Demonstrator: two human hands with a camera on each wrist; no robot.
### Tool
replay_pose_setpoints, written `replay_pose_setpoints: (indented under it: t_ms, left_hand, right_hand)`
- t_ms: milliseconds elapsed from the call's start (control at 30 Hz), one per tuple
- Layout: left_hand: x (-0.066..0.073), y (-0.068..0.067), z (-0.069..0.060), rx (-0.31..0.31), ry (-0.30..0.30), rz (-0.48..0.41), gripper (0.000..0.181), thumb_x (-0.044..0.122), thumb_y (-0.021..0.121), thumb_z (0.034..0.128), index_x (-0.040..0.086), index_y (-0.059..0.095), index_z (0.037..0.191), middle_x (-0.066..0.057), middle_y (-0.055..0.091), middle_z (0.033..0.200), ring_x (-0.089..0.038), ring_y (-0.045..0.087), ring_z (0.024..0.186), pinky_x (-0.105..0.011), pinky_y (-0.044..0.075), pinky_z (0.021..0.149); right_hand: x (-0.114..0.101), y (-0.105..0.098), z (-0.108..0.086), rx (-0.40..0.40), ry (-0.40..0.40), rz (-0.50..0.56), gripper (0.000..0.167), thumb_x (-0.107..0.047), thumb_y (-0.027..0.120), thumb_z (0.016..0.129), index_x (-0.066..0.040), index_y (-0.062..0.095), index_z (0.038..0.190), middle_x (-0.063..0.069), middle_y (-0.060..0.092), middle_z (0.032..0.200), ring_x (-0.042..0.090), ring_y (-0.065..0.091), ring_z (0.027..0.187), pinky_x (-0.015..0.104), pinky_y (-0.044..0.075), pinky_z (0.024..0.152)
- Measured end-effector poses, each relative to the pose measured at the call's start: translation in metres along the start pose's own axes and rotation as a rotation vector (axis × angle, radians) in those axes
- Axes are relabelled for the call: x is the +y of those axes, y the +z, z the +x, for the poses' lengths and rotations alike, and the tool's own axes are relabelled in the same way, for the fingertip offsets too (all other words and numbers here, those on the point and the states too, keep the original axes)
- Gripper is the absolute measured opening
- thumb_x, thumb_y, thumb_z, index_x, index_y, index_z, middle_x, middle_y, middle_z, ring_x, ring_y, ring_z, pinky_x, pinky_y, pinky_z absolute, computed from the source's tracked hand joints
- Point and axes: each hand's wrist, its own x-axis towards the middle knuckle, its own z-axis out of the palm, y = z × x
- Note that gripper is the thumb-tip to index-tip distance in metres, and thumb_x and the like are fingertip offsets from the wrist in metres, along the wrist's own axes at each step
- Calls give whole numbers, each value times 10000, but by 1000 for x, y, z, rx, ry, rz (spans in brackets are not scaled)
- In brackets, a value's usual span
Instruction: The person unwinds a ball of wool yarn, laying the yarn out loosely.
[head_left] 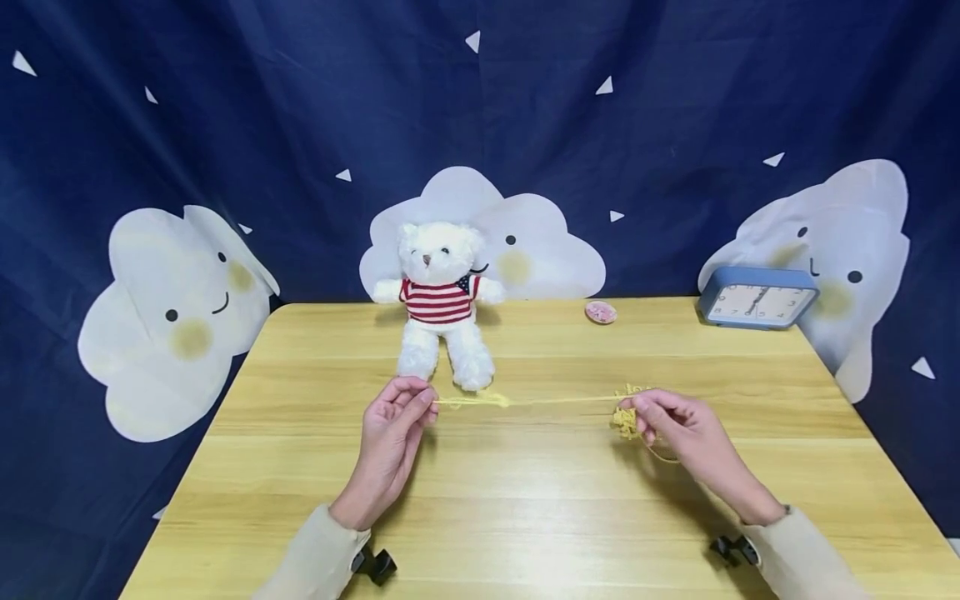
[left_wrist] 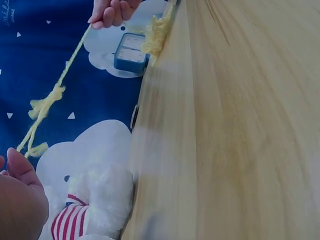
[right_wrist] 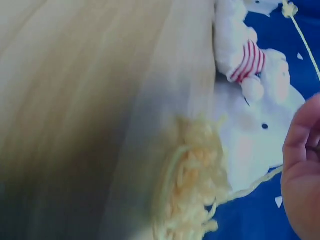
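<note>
A strand of yellow yarn (head_left: 491, 401) runs nearly level above the table, stretched between both hands. The left hand (head_left: 392, 442) pinches one end between thumb and forefinger. At the other end, the right hand (head_left: 693, 433) pinches the strand with its fingertips. Part of the strand near the left hand is doubled and knotted, as the left wrist view shows with its fuzzy lump (left_wrist: 47, 102). Under the right hand sits a tangled bundle of yellow yarn (right_wrist: 197, 185), partly hidden by that hand in the head view. A loose length links the bundle to the right hand.
A white teddy bear (head_left: 440, 300) in a striped shirt sits behind the left hand. Near the back edge lie a small pink round item (head_left: 601, 312) and a blue clock (head_left: 761, 298). The wooden table (head_left: 525, 517) backs onto a dark blue curtain (head_left: 555, 125).
</note>
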Motion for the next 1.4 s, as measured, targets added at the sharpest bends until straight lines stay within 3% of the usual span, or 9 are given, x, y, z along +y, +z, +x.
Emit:
replay_pose_setpoints:
  t_ms: [100,300,533,733,1000,1233,1400]
  left_hand:
    - [1,-2,0,11,-2,10,145,-117,690,1006,-6,679,1098,-87,725,1005,-152,709,819,-213,627,727]
    - [2,-6,-1,54,17,-1,141,-120,696,1005,8,696,1064,-77,731,957,-149,707,778,-209,623,701]
    - [6,-10,-3,88,33,1,156,-101,766,967,-10,694,1071,-93,728,966,-139,703,773,-205,611,689]
    - [7,-12,-3,129,45,63,202,-177,700,965,-6,694,1071,-71,734,953,-100,663,744,-180,576,649]
    - [8,-14,-1,177,94,100,221,-255,646,931,-144,619,1120,-76,711,923,-115,669,781,-160,560,636]
    - [10,-15,-2,158,86,115,328,-312,573,869,-144,622,1148,-77,607,975,-130,611,839,-170,586,720]
    - [11,-16,-2,137,50,92,356,-289,571,896,-139,612,1216,-88,611,1055,-119,627,854,-167,589,720]
  right_hand:
    - [-3,-8,-1,97,9,20,235,-54,562,1140,99,737,1171,181,671,812,207,644,685,279,606,607]
    - [-4,-25,-2,234,17,158,247,-61,580,1135,145,716,1156,102,672,796,139,602,701,231,569,620]
    - [4,-43,-4,299,28,295,245,-74,595,1131,128,730,1158,46,665,813,113,594,698,203,564,630]
    - [11,-55,-7,361,64,356,241,-97,625,1121,106,745,1169,56,671,814,104,597,682,205,579,637]
    - [17,-72,-8,440,-19,608,204,21,583,1108,117,762,1131,75,694,813,116,600,676,216,582,606]
    - [21,-81,-11,448,-8,634,206,27,582,1106,114,767,1133,76,700,815,117,611,676,216,590,607]
    - [26,-88,-12,481,-7,654,204,22,588,1104,104,774,1108,78,709,810,115,637,685,207,600,610]
